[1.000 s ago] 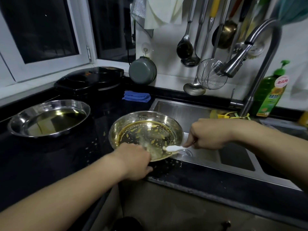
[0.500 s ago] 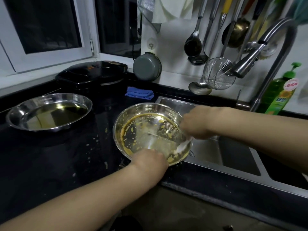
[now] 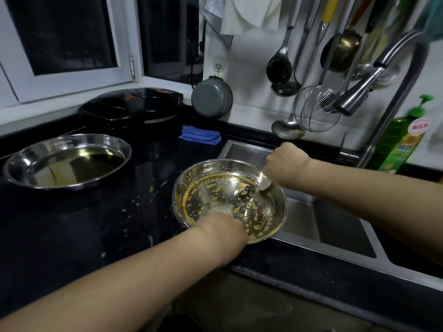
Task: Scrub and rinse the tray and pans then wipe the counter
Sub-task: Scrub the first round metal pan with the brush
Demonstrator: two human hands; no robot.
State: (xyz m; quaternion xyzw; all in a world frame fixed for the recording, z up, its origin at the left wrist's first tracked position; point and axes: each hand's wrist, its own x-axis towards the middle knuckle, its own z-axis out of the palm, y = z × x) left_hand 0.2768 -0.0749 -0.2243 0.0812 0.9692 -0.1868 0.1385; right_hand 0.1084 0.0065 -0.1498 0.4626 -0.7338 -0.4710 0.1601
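A round steel pan (image 3: pixel 215 173) smeared with yellow-brown residue rests on the black counter (image 3: pixel 72 231), overhanging the sink's left edge. My left hand (image 3: pixel 223 226) grips its near rim. My right hand (image 3: pixel 282 161) is closed on a small white brush (image 3: pixel 265 184), whose head touches the pan's far right inner wall. A second steel pan (image 3: pixel 67 159) holding oily liquid stands apart at the left of the counter. Yellow splatter dots the counter between the two pans.
The steel sink (image 3: pixel 311 219) opens to the right under a tall faucet (image 3: pixel 359 92). A green soap bottle (image 3: pixel 402 140) stands behind it. A folded blue cloth (image 3: pixel 200 137), a black electric griddle (image 3: pixel 131 106) and hanging utensils (image 3: pixel 311 68) line the back.
My right hand has swept the brush from the pan's near right rim around to its far right side. The view has shifted slightly; my left hand keeps its hold on the rim.
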